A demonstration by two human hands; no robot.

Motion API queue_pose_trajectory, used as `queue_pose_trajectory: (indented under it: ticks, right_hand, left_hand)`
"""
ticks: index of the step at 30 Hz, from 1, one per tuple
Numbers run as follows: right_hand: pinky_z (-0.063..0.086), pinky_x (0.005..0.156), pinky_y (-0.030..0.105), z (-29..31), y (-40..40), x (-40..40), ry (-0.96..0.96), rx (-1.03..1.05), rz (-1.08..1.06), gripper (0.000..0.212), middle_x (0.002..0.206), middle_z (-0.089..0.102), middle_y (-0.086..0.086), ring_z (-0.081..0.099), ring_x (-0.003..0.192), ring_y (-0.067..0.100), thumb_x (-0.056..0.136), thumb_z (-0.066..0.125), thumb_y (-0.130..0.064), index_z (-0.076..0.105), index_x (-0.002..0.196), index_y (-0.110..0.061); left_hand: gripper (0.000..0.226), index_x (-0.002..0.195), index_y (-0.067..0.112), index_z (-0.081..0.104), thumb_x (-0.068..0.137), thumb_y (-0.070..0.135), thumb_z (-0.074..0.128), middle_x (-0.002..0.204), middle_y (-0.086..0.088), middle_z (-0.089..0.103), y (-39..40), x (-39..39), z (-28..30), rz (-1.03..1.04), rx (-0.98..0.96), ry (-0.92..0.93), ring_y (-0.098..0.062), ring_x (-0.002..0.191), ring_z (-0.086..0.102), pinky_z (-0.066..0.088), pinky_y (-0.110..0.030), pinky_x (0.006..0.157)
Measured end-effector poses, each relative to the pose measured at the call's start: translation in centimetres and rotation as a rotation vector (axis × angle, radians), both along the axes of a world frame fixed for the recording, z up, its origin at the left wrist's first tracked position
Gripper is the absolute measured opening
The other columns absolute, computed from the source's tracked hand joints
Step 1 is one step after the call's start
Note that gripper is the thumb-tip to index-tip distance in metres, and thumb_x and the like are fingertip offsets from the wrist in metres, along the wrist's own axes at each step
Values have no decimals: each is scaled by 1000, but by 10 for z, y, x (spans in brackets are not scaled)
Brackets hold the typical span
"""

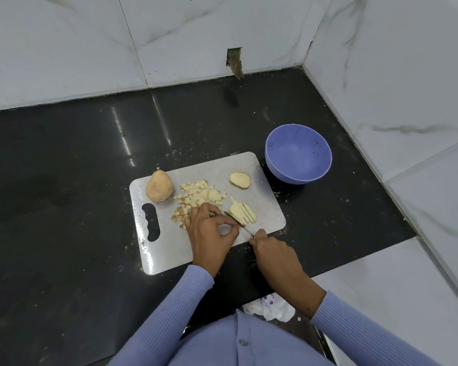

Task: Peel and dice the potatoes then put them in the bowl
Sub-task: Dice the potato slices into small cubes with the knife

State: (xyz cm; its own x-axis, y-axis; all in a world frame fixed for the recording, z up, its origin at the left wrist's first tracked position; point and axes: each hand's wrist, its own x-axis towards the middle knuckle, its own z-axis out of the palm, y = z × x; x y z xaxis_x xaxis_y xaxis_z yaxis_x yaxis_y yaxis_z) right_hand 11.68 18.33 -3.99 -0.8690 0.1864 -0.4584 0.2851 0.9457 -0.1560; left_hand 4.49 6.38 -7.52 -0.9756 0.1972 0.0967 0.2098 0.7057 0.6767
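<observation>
Dicing is in hand: on the cutting board [262, 204] left of the empty bowl [298, 153], the right hand [276, 256] grips the knife [239, 224] at the potato strips [243, 213], the left hand [209, 233], fingers curled and seemingly holding nothing, rests beside the diced pile [198, 198]; crosswise cuts come next.

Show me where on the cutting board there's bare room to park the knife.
Free: the far strip of the cutting board between the whole potato and the potato half, and its near left corner beside the handle slot. Crowded: the middle, with the diced pile, the cut strips, the knife and both hands.
</observation>
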Motion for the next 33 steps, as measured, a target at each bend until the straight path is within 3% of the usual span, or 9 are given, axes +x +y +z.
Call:
queue_pose_trajectory:
  ticks: [9, 14, 23, 33]
  right_hand:
    - [49, 74, 36, 0, 3, 1, -3, -13, 5, 22, 100, 63, 9, 64, 90, 26, 104, 30, -25, 42, 115, -10]
    - [44, 68, 35, 7, 10, 6, -30, -8, 0, 21, 99, 63, 9, 64, 88, 26, 104, 31, -24, 41, 115, -9]
    - [37, 67, 35, 8, 12, 6, -2, -32, -7, 28, 102, 63, 12, 62, 91, 32, 105, 26, -28, 43, 113, -8]
    - [38, 65, 33, 9, 12, 8, 27, -22, 26, 28, 100, 63, 10, 63, 88, 28, 105, 25, -29, 43, 114, -8]
  left_hand:
    - [14, 64, 28, 74, 60, 19, 84, 84, 5, 54, 2, 4, -2, 55, 18, 5, -12, 88, 39, 15, -24, 77]
    - [12, 66, 28, 75, 64, 20, 84, 86, 6, 55, 2, 0, -4, 70, -10, 14, -16, 88, 44, 14, -24, 75]
    - [12, 68, 28, 76, 61, 25, 85, 81, 11, 52, 9, 10, -3, 48, 53, -6, -8, 83, 38, 16, -25, 75]
    - [11, 66, 27, 75, 61, 20, 83, 82, 7, 55, 11, 14, -5, 43, 7, 63, -15, 82, 43, 15, -25, 74]
